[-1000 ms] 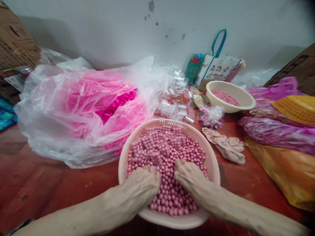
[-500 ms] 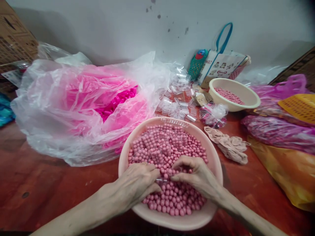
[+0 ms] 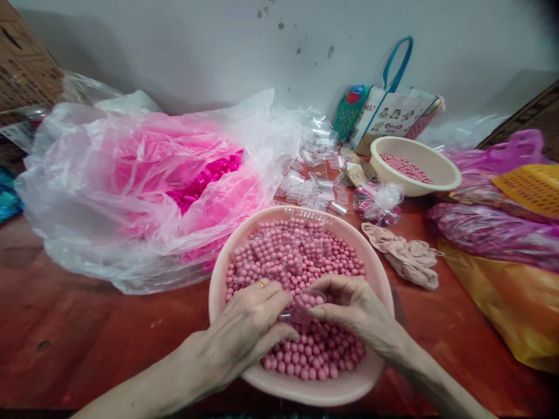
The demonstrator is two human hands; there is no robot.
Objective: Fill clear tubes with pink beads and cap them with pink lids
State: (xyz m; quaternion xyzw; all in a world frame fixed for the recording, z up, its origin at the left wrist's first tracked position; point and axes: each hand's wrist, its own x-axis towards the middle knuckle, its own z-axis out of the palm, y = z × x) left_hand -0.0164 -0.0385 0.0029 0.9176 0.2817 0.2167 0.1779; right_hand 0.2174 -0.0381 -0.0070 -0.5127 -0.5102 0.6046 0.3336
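Note:
A pale pink basin [image 3: 217, 279] full of round pink beads [image 3: 305, 364] stands in front of me. Over its middle, my right hand [image 3: 356, 311] pinches the rim of a small clear plastic container [image 3: 312, 298] with several pink beads inside. My left hand [image 3: 251, 317], a ring on one finger, is curled close beside it. Between its thumb and fingers shows the edge of another clear plastic piece [image 3: 285, 316], mostly hidden by the hand. Bead-filled clear containers [image 3: 268, 250] lie on the beads toward the basin's far side.
A big clear bag [image 3: 78, 233] with bright pink plastic pieces [image 3: 209, 177] lies left. Loose clear containers [image 3: 314, 192] are scattered behind the basin. A cream bowl [image 3: 449, 180] of pink beads, a beige cloth [image 3: 408, 256], a tote bag [image 3: 388, 119] and purple bags [image 3: 489, 233] stand right.
The right hand has lifted a clear container with beads into view above the pile. My left hand has shifted slightly right, closer to it.

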